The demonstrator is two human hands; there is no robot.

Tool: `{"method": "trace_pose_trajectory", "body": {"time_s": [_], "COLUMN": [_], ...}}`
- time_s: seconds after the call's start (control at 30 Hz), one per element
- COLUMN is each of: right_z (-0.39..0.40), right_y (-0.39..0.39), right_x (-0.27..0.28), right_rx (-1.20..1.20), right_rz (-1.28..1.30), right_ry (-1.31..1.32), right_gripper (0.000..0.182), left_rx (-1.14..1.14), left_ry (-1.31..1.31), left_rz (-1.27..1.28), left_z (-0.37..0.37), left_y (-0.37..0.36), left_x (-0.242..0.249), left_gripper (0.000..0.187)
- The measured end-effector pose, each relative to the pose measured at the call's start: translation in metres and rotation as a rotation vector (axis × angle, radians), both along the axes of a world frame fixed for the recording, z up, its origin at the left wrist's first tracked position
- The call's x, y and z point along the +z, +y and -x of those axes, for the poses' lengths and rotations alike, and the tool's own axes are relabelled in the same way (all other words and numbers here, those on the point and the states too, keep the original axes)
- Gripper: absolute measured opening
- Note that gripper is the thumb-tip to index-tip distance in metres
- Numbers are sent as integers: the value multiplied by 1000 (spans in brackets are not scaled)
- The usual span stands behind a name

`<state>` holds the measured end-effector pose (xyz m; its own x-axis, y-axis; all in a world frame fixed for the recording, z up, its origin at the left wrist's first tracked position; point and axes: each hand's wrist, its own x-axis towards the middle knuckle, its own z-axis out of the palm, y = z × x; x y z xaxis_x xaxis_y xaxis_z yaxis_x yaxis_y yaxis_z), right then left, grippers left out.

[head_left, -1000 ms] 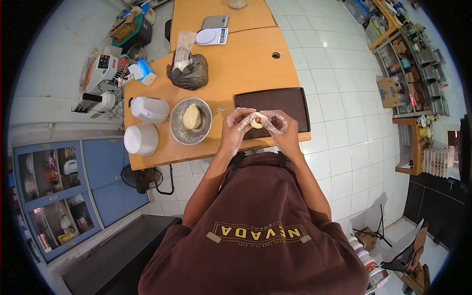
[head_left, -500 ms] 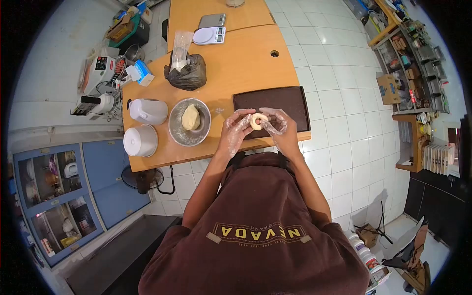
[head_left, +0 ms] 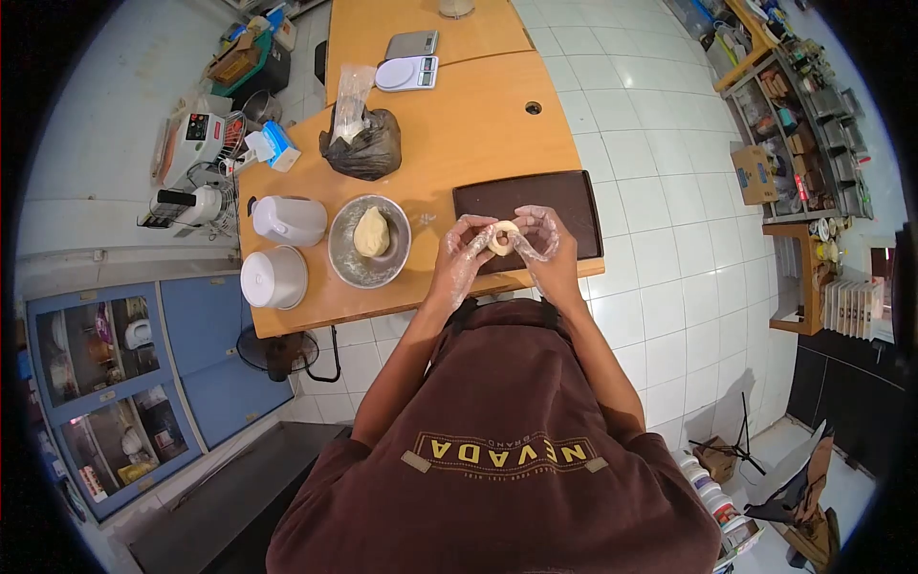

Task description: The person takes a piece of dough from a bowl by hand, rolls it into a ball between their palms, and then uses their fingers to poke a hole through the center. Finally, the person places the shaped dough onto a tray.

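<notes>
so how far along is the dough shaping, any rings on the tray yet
None that I can see: the dark tray shows no finished pieces. In hand is one dough ring, hole already formed, held over the tray's near edge between the gloved left hand and right hand. Left to shape: the dough lump sitting in the metal bowl.

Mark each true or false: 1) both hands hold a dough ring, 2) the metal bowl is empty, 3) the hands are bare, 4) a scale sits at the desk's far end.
1) True: left hand and right hand hold the dough ring over the dark tray.
2) False: the metal bowl holds a dough lump.
3) False: both wear clear plastic gloves.
4) True: the scale is there.
</notes>
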<state>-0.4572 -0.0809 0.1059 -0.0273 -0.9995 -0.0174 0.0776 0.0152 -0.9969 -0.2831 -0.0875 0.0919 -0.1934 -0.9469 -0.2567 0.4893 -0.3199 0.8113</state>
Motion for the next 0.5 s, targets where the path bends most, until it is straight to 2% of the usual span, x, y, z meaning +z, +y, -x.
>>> {"method": "trace_pose_trajectory", "body": {"time_s": [0.07,0.27,0.5], "right_z": [-3,3,5], "right_y": [0,2,-1], "right_x": [-5,-2,-3], "right_rx": [-52,40,-13], "right_rz": [22,28,139], "right_ry": [-31,51,164], "right_gripper": [24,16,24], "left_rx": [-10,-7,-38], "left_ry": [-24,-60,-101], "left_rz": [3,72,52], "left_z": [1,1,3], "left_y": [2,0,1], "left_x": [-3,2,7], "left_gripper": [18,18,16]}}
